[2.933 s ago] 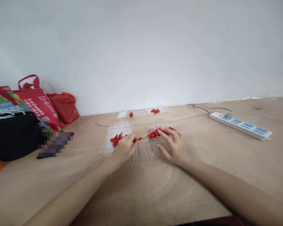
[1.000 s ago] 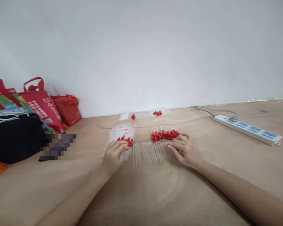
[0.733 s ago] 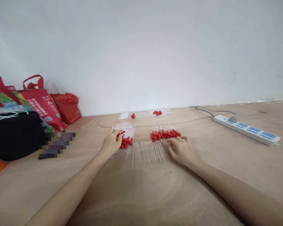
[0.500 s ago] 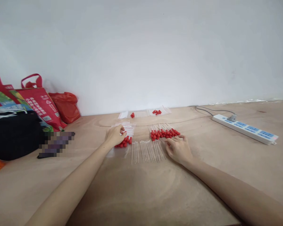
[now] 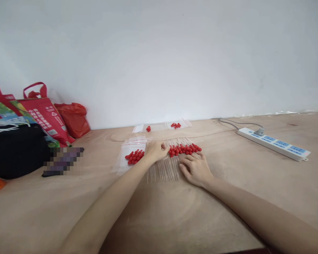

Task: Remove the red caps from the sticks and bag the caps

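A row of thin clear tubes (image 5: 164,169) lies on the wooden table (image 5: 175,211). Behind it is a second row of tubes with red caps (image 5: 185,149). My left hand (image 5: 155,151) reaches across to the left end of that capped row, its fingers curled together at the caps; what they pinch is too small to name. A heap of loose red caps (image 5: 134,157) rests on a stack of clear zip bags (image 5: 131,148), just left of that hand. My right hand (image 5: 194,168) lies flat on the table with its fingers spread over the right end of the clear tubes.
More zip bags with a few red caps (image 5: 175,125) lie by the wall. A white power strip (image 5: 274,143) with its cable sits at the right. At the left stand red shopping bags (image 5: 42,116), a black bag (image 5: 16,150) and a dark blurred object (image 5: 62,160).
My left hand left the heap of loose caps and moved right to the capped row. My right hand shifted slightly toward me and flattened on the tubes.
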Demonstrator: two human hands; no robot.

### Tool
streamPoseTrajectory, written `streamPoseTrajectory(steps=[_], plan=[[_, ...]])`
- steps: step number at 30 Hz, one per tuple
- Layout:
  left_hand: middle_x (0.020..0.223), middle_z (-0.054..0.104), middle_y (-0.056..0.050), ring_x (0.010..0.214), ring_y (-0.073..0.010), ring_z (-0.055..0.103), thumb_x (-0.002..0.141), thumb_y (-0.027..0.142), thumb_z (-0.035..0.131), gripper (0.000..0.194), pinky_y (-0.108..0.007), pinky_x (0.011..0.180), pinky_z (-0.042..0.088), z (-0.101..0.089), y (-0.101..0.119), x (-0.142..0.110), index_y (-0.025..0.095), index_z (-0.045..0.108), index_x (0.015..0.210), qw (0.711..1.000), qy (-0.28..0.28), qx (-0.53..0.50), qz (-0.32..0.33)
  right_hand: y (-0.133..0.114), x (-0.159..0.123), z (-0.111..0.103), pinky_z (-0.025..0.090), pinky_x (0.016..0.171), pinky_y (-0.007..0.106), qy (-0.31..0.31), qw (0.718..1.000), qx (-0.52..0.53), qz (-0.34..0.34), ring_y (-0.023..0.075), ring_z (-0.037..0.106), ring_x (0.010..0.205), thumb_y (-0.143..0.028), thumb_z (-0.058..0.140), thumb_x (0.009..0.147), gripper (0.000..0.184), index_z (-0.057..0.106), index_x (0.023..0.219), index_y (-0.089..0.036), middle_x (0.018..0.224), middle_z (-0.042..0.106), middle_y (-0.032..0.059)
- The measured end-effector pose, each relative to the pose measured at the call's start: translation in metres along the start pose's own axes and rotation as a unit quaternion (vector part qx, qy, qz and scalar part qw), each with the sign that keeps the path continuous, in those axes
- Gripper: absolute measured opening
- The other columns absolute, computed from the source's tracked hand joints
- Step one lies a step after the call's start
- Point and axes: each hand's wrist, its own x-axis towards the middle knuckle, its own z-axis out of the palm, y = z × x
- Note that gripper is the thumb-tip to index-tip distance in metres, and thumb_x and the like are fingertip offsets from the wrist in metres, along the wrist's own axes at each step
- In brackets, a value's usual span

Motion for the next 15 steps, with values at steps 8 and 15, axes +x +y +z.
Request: streamPoseTrajectory(steps=[8, 15], plan=[[0.065, 0.066, -0.004, 0.071, -0.0217, 0.061, 0.072, 0.041, 0.051, 0.027, -0.031, 0.068, 0.040, 0.015, 0.020, 0.012, 0.020, 0.062, 0.060, 0.998, -0.032, -0.016, -0.044, 0.002, 0.000, -0.001, 0.019, 0.087, 0.038, -0.006, 1.000, 0.001, 0.003, 0.0157, 0.053, 0.082, -0.026, 0.035, 0.086, 0.028, 0.062, 0.080, -0.022, 0.082, 0.064, 0.0018], [0.069, 0.065, -0.003, 0.070, -0.0194, 0.059, 0.075, 0.035, 0.047, 0.022, -0.030, 0.067, 0.038, 0.002, 0.013, -0.001, 0.019, 0.060, 0.064, 0.998, 0.019, -0.022, -0.054, 0.006, 0.001, 0.000, 0.021, 0.088, 0.037, 0.013, 0.999, 0.021, 0.027, 0.0160, 0.053, 0.083, -0.027, 0.034, 0.087, 0.030, 0.062, 0.083, -0.021, 0.081, 0.064, 0.0031]])
